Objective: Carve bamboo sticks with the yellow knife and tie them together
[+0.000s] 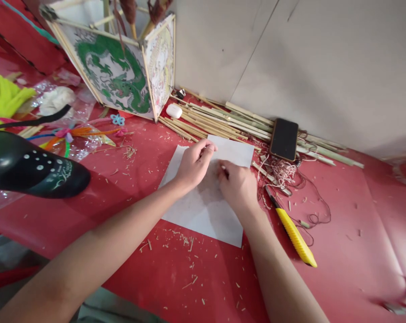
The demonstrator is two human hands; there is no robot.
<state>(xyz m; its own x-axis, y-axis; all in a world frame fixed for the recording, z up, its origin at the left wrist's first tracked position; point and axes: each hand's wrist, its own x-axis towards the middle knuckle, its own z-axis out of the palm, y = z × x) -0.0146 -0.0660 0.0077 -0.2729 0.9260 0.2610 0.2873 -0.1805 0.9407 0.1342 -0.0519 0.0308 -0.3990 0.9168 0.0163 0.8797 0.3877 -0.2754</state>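
Note:
A white sheet of paper lies flat on the red table, with both hands above its upper half. My left hand is closed, thumb pressed against the curled fingers; whatever it may grip is hidden. Close by on the right, my right hand is curled with its fingertips together. A tiny pale tip shows at those fingers, too small to name. The two hands are apart by a narrow gap. Right of the paper lies a yellow utility knife, next to a tangle of thin brown string.
A bamboo-framed lantern with a green dragon stands at the back left. Bamboo sticks lie along the wall, near a white earbud case and a phone. A black bottle lies at left. Shavings litter the red table.

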